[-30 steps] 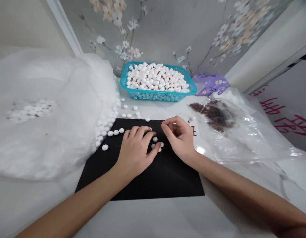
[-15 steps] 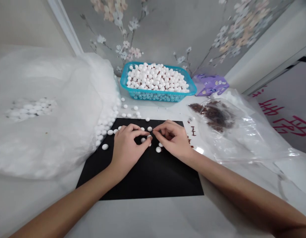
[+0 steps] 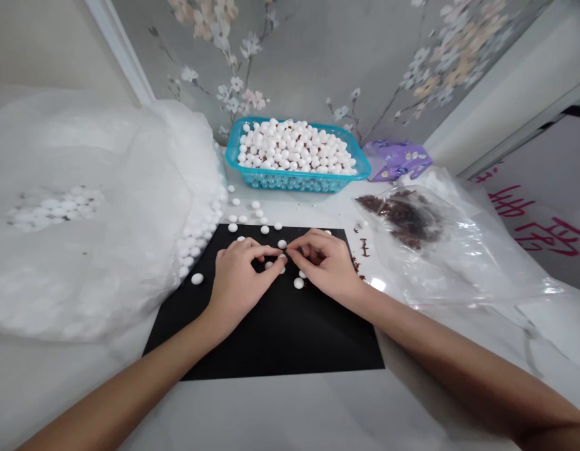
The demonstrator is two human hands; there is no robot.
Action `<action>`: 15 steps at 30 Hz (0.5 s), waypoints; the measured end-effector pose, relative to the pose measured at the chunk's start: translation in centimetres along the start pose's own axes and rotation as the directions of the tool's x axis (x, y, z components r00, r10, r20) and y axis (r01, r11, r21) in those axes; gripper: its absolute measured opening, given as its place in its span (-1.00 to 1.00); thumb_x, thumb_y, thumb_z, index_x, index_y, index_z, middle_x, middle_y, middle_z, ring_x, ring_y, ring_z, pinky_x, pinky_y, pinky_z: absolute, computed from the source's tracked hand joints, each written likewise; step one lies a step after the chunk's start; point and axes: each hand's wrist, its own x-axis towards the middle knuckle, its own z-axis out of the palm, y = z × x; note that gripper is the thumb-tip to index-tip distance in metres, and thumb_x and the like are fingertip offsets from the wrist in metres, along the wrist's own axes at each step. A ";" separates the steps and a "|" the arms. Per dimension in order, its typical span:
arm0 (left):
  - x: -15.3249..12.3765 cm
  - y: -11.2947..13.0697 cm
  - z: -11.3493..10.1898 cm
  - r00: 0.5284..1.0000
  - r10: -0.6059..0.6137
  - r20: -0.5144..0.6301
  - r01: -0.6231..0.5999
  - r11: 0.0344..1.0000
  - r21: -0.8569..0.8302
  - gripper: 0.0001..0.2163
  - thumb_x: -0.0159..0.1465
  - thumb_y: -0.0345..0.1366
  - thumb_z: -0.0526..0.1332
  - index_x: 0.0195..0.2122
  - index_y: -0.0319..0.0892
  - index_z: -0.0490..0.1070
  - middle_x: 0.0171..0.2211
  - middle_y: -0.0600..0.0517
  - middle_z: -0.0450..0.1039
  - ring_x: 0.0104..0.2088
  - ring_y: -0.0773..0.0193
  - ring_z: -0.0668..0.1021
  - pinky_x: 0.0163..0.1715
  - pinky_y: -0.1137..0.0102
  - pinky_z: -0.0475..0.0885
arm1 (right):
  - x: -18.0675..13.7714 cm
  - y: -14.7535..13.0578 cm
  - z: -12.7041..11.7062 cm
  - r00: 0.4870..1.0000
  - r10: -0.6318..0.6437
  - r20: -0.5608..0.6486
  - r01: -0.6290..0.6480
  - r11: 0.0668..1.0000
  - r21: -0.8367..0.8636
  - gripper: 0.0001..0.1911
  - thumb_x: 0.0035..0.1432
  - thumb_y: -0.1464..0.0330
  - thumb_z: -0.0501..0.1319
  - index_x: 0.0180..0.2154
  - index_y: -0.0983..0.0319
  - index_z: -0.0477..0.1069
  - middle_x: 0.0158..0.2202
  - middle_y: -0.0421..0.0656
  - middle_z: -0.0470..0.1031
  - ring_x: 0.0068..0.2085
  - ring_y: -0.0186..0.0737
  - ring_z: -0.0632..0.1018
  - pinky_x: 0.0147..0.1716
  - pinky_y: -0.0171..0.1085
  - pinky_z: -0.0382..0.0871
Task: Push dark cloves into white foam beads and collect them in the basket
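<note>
My left hand (image 3: pixel 245 270) is closed in a pinch over the black mat, with a small white ball (image 3: pixel 283 258) between thumb and forefinger. Close beside it, my right hand (image 3: pixel 326 263) pinches with thumb and forefinger against that ball. Whatever the right fingertips hold is too small to make out. Around the hands, several loose white balls lie on the black mat (image 3: pixel 271 338), one white ball (image 3: pixel 298 283) just below the right fingers and another white ball (image 3: pixel 196 279) off to the left.
A blue basket (image 3: pixel 294 178) heaped with white balls with brown bits stands at the back. On the left bulges a big translucent bag (image 3: pixel 130 250) of white balls. To the right are a clear bag (image 3: pixel 459 250) with brown pieces, loose brown pieces (image 3: pixel 364 247) and a purple packet (image 3: pixel 398 160).
Both hands stay nearly in place, still pinching together. Some loose balls near the left hand and the mat's back edge have shifted. The whole view has moved slightly.
</note>
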 end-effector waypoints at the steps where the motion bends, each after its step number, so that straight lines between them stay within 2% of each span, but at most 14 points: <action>1: 0.0 0.0 0.0 1.000 0.002 -0.001 -0.002 1.000 0.005 -0.89 0.09 -0.22 0.24 -0.37 -0.02 0.55 -0.53 0.10 0.35 -0.38 0.25 0.43 -0.40 0.37 0.23 | 0.0 0.0 0.0 1.000 -0.011 0.010 0.011 1.000 -0.008 -0.90 0.04 0.48 0.18 -0.41 0.22 0.47 -0.58 -0.30 0.18 -0.59 -0.43 0.22 -0.55 -0.36 0.18; 15: 0.0 -0.3 0.1 1.000 0.018 0.004 -0.019 0.999 0.039 -0.86 0.13 -0.19 0.21 -0.36 -0.03 0.55 -0.48 0.09 0.41 -0.35 0.24 0.44 -0.35 0.35 0.23 | -0.1 0.2 0.0 0.997 -0.039 0.063 0.036 0.998 0.054 -0.89 0.03 0.50 0.17 -0.40 0.27 0.47 -0.56 -0.30 0.17 -0.61 -0.48 0.18 -0.62 -0.39 0.11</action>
